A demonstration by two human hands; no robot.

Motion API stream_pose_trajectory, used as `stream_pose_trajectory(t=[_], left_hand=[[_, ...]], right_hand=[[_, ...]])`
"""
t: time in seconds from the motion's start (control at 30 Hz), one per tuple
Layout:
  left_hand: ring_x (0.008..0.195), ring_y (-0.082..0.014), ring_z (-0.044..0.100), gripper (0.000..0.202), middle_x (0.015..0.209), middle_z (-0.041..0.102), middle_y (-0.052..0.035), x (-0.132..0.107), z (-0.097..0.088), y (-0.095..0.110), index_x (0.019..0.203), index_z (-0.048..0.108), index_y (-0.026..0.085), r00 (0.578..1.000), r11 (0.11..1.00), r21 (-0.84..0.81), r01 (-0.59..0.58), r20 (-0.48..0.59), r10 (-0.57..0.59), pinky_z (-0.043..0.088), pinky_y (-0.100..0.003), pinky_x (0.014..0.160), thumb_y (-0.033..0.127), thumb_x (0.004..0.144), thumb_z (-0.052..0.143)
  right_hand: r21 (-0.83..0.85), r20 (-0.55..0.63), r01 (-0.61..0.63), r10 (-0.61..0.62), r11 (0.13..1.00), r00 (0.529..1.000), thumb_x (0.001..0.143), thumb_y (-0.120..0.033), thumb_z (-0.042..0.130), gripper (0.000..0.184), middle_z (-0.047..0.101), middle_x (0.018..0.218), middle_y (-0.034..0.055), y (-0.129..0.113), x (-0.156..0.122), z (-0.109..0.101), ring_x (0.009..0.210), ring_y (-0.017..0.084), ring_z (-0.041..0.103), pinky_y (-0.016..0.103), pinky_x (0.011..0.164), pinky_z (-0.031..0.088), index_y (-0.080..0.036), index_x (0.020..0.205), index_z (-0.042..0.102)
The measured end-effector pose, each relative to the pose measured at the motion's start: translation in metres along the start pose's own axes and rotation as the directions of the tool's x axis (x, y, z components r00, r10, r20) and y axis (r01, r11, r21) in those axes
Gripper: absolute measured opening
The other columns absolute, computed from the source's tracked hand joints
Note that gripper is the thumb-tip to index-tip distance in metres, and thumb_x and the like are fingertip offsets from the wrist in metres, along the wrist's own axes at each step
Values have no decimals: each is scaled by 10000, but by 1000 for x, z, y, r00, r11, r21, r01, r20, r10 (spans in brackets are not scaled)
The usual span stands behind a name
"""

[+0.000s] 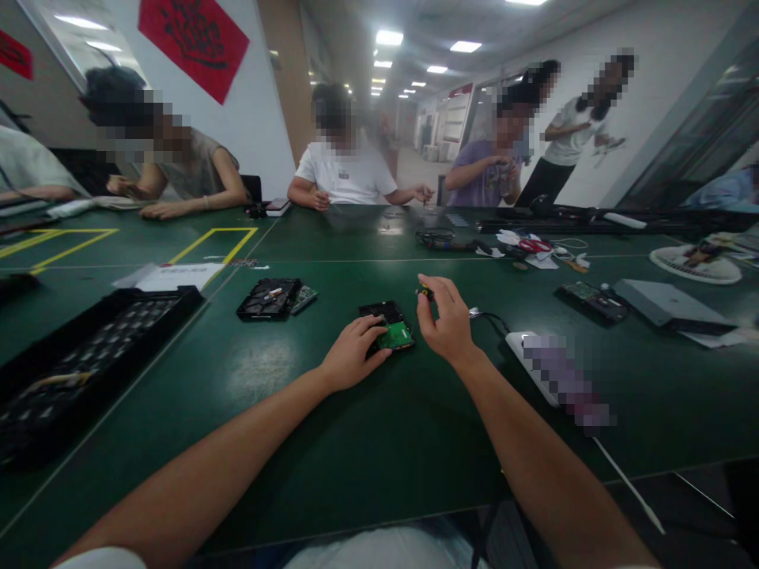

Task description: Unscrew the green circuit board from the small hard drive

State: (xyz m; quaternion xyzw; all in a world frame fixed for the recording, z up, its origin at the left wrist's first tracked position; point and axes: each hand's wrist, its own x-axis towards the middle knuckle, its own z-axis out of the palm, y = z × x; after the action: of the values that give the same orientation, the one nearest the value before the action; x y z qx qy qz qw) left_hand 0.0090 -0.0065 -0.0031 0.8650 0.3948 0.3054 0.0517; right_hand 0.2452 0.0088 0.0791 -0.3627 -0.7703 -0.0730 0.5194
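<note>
A hard drive (397,335) with a green circuit board and a black casing lies flat on the table in front of me. My left hand (354,352) grips it from the left, thumb at the near edge and fingers over the board. Just right of the drive and raised above the table, my right hand (444,320) pinches a small black-and-yellow object (424,292). The fingers cover most of that object, so its full shape is hidden. Left of the drive rests an opened black drive casing (269,299), with a loose circuit board (304,299) against it.
A long black tray (77,363) of small parts occupies the left side. To the right are a white power strip (527,359) with a cable, another drive (591,303) and a grey metal box (673,304). Cables and scraps lie farther back. Several people sit or stand across the table.
</note>
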Motion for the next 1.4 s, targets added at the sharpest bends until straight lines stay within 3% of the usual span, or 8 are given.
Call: stream_pose_trajectory(t=[0.27, 0.5, 0.6, 0.77, 1.03, 1.27, 1.4], left_hand=[[1395, -334, 519, 427, 1461, 581, -145, 0, -1, 1, 1342, 612, 219, 1000, 1000, 0, -2, 7, 2, 452, -579, 1170, 441, 979, 648], [1384, -340, 528, 428, 1466, 578, -145, 0, -1, 1, 1340, 608, 225, 1000, 1000, -3, -3, 3, 3, 455, -596, 1160, 441, 974, 658], [1383, -340, 529, 428, 1463, 579, -147, 1, -1, 1, 1335, 612, 220, 1000, 1000, -2, -1, 7, 1, 455, -594, 1161, 448, 975, 655], [1388, -343, 525, 424, 1465, 581, -140, 1, -2, 1, 1337, 616, 233, 1000, 1000, -3, 5, 10, -5, 453, -605, 1157, 439, 969, 663], [1394, -337, 524, 420, 1474, 576, -138, 1, -3, 4, 1333, 620, 229, 1000, 1000, -11, 13, 4, -13, 443, -592, 1173, 435, 970, 663], [1391, -339, 522, 423, 1465, 581, -144, 1, -3, 3, 1333, 620, 227, 1000, 1000, -3, 14, 10, -14, 451, -590, 1166, 434, 968, 667], [1391, -339, 523, 419, 1465, 581, -142, 1, -4, 3, 1333, 625, 233, 1000, 1000, -17, 16, 9, -15, 451, -593, 1165, 432, 966, 668]], right_hand=[[-36, -52, -55, 53, 998, 997, 961, -314, 655, 278, 673, 1117, 119, 3, -1, 2, 1050, 265, 675, 433, 899, 612, -222, 1221, 616], [23, -1, -31, 31, 999, 1000, 1008, -228, 509, 358, 684, 1228, 124, 0, -2, 1, 1136, 259, 674, 456, 989, 587, -234, 1364, 547], [4, 4, -32, 32, 999, 999, 1011, -258, 523, 346, 674, 1222, 114, 1, -3, 1, 1149, 262, 663, 466, 1010, 575, -257, 1354, 568], [-76, -33, -69, 66, 995, 997, 991, -334, 597, 304, 628, 1131, 107, 1, -2, 1, 1007, 241, 662, 415, 860, 604, -267, 1282, 651], [-15, 12, -20, 20, 1000, 1000, 1026, -226, 480, 370, 675, 1264, 128, 0, -2, 2, 1210, 262, 644, 470, 1058, 553, -231, 1388, 557], [-100, -52, -89, 84, 991, 995, 984, -350, 618, 246, 661, 1092, 100, 3, -3, 2, 974, 248, 664, 403, 833, 590, -252, 1208, 648], [-122, -64, -110, 102, 986, 993, 975, -376, 638, 253, 667, 1070, 96, 4, -3, 2, 927, 241, 668, 393, 805, 586, -245, 1191, 650]])
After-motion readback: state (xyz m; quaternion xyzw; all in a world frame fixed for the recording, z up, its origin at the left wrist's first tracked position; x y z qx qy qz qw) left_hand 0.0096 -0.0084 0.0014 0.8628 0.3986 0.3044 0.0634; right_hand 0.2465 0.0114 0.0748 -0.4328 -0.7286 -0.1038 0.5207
